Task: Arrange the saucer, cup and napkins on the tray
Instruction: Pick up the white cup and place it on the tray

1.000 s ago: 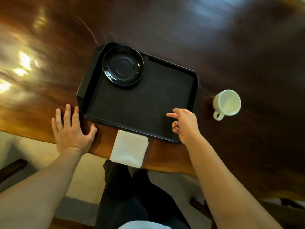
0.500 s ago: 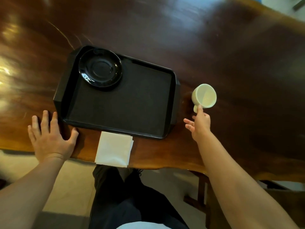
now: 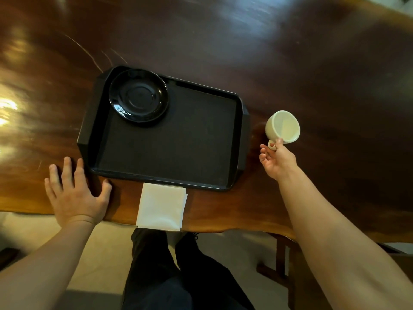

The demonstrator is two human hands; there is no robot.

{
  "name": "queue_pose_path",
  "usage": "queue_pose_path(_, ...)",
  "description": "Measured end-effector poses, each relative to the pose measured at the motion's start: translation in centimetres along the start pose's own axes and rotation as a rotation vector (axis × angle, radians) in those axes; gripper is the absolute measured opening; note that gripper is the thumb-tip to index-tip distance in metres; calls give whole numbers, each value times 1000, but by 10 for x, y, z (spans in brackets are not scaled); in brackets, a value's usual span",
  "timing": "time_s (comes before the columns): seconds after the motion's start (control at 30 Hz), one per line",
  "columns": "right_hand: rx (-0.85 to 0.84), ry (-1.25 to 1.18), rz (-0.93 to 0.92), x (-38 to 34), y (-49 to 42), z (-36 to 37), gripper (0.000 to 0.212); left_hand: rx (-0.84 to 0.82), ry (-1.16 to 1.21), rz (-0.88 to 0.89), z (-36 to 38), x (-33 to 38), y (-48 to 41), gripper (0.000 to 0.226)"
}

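Dark polished wood, glossy with window glare at the left, makes up the bench (image 3: pixel 312 63); pale floor shows below its near edge, where the person stands.

Layout: black tray (image 3: pixel 242 135) sits square on the bench in front of the person. Black saucer (image 3: pixel 138 99) already lies inside the tray, in its far-left corner, close against the rim. Rest of the tray floor is bare.

Cup (image 3: pixel 282 127): white, off the tray, just beside its right end. It is tipped, mouth turned toward the camera, so it looks lifted or tilting rather than standing flat; cannot tell if its base touches the wood.

Right hand (image 3: pixel 277 161): thumb and a finger pinch the cup's small handle; the other fingers are spread loose to the left. So it is gripping the cup by the handle.

Left hand (image 3: pixel 76 191): open, palm down, flat on the bench at the tray's near-left corner, thumb tip near the tray's front rim. Holding nothing; seems to steady the body or the tray.

Napkins (image 3: pixel 161 206): white folded stack on the bench edge, touching or slightly under the tray's front rim, overhanging the bench toward the person. Untouched.

Progress, as judged: one of three items placed. Cup is in hand, likely bound for the saucer. Napkins remain.
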State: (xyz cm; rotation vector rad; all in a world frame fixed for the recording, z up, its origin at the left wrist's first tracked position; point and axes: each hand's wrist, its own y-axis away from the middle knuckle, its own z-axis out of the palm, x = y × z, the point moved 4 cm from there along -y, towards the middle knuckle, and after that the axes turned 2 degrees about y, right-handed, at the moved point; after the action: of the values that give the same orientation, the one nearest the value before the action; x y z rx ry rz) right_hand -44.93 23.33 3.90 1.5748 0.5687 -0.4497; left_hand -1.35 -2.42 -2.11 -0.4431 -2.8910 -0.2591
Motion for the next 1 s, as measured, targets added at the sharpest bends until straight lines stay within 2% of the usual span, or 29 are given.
queue_pose_path(0.23,-94,-32,-90,-3,11,8,34,3,19,1,-4,3,1,87)
queue_pose_path(0.53,-254,73,-133,8,43,64,28,-8,-11,-10,0,0,-1,87)
queue_pose_path(1.0,-251,245,-83,35,57,113,29,-9,-11,-3,-2,1,-2,86)
